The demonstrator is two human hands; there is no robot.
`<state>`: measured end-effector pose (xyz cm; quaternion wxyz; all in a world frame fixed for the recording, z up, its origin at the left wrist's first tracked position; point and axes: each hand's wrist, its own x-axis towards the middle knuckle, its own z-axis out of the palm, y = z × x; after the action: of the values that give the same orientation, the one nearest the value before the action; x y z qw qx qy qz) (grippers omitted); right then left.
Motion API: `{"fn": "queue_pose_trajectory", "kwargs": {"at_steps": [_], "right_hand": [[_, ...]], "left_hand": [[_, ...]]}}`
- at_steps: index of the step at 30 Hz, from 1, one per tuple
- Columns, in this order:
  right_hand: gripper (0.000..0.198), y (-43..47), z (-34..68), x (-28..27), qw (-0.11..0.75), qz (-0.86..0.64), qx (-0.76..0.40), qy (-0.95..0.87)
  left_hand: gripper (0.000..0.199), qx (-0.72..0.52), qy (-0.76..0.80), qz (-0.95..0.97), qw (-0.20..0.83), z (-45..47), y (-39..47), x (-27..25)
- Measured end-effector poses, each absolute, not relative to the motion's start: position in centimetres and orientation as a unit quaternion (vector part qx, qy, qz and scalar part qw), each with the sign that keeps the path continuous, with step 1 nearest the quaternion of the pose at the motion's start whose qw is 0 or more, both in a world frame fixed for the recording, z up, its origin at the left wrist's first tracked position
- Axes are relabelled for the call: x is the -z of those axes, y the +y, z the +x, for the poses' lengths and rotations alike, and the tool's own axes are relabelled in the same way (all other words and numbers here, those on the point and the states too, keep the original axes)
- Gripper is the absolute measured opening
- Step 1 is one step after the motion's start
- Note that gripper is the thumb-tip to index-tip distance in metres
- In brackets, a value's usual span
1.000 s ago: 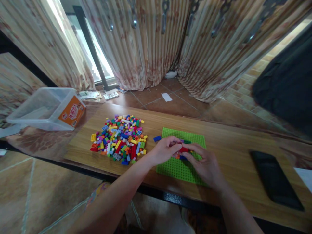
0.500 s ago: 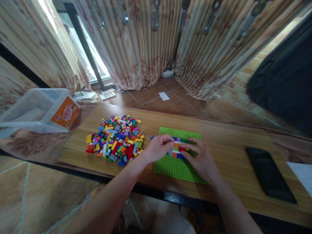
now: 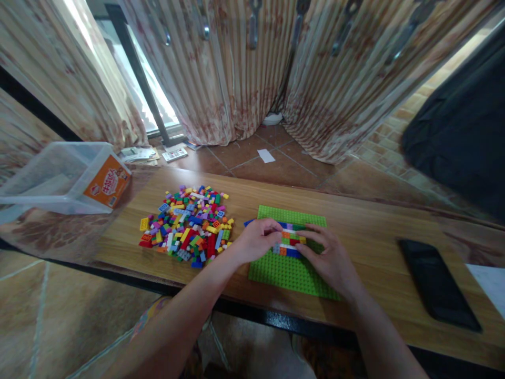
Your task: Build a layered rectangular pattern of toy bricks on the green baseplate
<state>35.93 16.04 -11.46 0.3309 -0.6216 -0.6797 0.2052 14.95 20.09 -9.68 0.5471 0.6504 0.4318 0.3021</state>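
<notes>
A flat build of toy bricks point(image 3: 290, 242) in white, orange, green, red, yellow and blue lies on the green baseplate point(image 3: 290, 276). My left hand point(image 3: 257, 241) is at its left end, thumb and forefinger closed on the edge, other fingers curled. At the right end, my right hand point(image 3: 333, 259) has thumb and forefinger around the bricks, with a yellow brick point(image 3: 303, 239) showing between the tips. A blue brick point(image 3: 248, 222) sticks out past the plate's left edge, behind my left hand. My hands partly cover the build's ends.
Left of the baseplate spreads a pile of loose toy bricks point(image 3: 189, 223) on the wooden table point(image 3: 374, 226). A clear plastic bin point(image 3: 59, 176) with an orange label stands at the far left. A black phone point(image 3: 437, 284) and white paper point(image 3: 491, 289) lie at the right.
My right thumb and forefinger have spread a little and shifted, so more of the red and yellow bricks at the right end shows. My left hand stays nearly still.
</notes>
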Motion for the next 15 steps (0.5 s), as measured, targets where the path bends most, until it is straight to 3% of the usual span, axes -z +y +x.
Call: {"fn": "queue_pose_trajectory", "kwargs": {"at_steps": [5, 10, 15], "right_hand": [[0.026, 16.5, 36.5, 11.6, 0.374, -0.625, -0.229, -0.646], [0.02, 16.6, 35.9, 11.5, 0.375, -0.645, -0.212, -0.631], [0.018, 16.7, 35.2, 11.4, 0.372, -0.659, -0.197, -0.623]], "left_hand": [[0.017, -0.319, 0.414, 0.711, 0.471, 15.1, 19.4, 9.2], [0.024, -0.293, 0.391, 0.811, 0.32, 15.5, 18.3, 9.5], [0.026, -0.256, 0.371, 0.862, 0.233, 15.6, 18.0, 10.2]]}}
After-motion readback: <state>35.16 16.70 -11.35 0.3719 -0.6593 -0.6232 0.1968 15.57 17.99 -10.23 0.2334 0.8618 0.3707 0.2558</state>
